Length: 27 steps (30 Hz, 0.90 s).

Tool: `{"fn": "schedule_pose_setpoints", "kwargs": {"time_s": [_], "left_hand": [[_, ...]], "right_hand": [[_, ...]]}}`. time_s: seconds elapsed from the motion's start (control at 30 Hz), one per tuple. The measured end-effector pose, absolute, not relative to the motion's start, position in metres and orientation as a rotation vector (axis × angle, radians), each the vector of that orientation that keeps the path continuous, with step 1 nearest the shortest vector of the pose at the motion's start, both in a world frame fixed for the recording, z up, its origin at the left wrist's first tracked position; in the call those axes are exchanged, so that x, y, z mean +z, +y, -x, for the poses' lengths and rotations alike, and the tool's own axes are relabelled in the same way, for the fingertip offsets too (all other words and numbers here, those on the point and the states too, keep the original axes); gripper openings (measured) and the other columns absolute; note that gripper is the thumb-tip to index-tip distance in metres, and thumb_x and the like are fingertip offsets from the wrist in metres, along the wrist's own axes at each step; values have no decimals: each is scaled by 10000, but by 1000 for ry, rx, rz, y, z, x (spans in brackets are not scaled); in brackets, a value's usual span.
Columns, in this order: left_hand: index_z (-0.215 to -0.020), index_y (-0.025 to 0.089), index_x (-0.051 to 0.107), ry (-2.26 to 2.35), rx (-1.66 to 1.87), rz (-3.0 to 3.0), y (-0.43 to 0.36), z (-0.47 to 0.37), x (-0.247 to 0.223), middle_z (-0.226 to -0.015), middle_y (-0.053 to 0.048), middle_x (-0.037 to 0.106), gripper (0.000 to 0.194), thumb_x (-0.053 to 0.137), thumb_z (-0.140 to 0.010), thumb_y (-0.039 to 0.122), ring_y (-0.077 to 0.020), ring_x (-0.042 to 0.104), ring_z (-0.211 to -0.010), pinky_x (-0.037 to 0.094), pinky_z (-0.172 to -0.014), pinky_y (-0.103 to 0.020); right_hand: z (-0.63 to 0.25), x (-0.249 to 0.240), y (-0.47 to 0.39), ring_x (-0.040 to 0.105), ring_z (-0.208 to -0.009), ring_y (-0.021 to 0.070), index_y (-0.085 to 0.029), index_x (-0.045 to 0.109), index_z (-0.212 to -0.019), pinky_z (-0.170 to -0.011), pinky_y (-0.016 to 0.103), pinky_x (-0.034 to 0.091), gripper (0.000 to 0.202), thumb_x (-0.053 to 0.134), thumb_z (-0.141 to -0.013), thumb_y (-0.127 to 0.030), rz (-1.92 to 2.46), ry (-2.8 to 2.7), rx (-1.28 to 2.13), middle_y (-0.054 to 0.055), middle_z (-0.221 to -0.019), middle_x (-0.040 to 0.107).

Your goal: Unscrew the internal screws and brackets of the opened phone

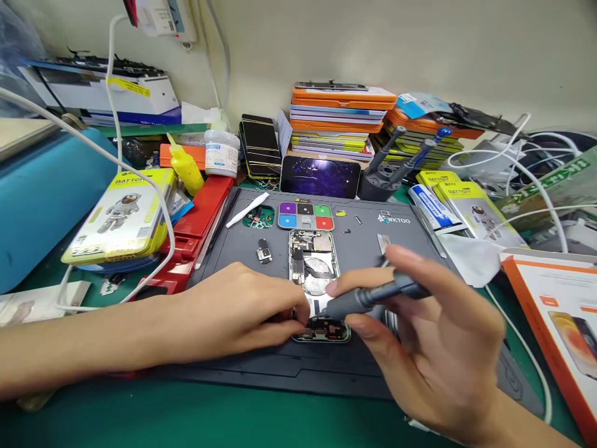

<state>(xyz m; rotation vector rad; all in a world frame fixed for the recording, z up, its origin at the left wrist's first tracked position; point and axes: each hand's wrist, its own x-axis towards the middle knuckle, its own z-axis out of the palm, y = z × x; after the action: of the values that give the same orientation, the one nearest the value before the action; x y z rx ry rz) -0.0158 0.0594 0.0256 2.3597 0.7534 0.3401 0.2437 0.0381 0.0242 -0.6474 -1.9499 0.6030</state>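
Note:
An opened phone lies on the grey mat, its circuit boards and round silver coil showing. My right hand holds a dark grey screwdriver at a slant, with its tip inside the lower part of the phone. My left hand rests at the phone's lower left edge, with thumb and forefinger closed together there; anything between the fingertips is hidden. A small metal-and-black part lies on the mat left of the phone.
Behind the phone are a coloured tray, a dark-screened phone and a screwdriver holder. A white spudger lies back left. Battery boxes stand at left, with a white cable looping over them. An orange-edged box lies right.

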Motion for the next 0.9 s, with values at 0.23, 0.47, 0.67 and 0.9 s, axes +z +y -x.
{"fn": "schedule_pose_setpoints", "kwargs": {"time_s": [0.23, 0.47, 0.67, 0.9], "left_hand": [[-1096, 235, 666, 748, 379, -2413, 59, 14, 24, -995, 56, 759, 67, 600, -1094, 248, -103, 696, -783, 438, -684, -229], [-1108, 238, 670, 735, 402, -2458, 58, 15, 21, -1000, 50, 750, 103, 571, -1111, 269, -119, 702, -808, 444, -690, -248], [-1129, 232, 670, 726, 388, -2504, 57, 15, 21, -994, 43, 739, 104, 572, -1106, 255, -123, 692, -793, 438, -672, -261], [-1114, 228, 667, 738, 392, -2512, 58, 15, 22, -1005, 43, 740, 101, 569, -1106, 250, -122, 692, -796, 429, -662, -267]], "right_hand": [[-250, 39, 57, 746, -967, 203, -445, 585, -1494, -667, 340, 672, 623, 700, -962, -141, 793, -1593, 486, 25, -1424, 641], [-274, 50, 86, 529, -633, 171, -350, 488, -1534, -585, 359, 469, 535, 582, -1008, -315, 1288, -1699, 271, 34, -1019, 646], [-287, 52, 99, 549, -563, 221, -236, 601, -1362, -561, 331, 316, 433, 523, -946, -330, 1928, -2124, -69, -13, -642, 589], [-290, 49, 101, 645, -598, 275, -227, 633, -1091, -537, 334, 300, 240, 442, -991, -333, 2176, -2318, -150, 66, -694, 712]]}}
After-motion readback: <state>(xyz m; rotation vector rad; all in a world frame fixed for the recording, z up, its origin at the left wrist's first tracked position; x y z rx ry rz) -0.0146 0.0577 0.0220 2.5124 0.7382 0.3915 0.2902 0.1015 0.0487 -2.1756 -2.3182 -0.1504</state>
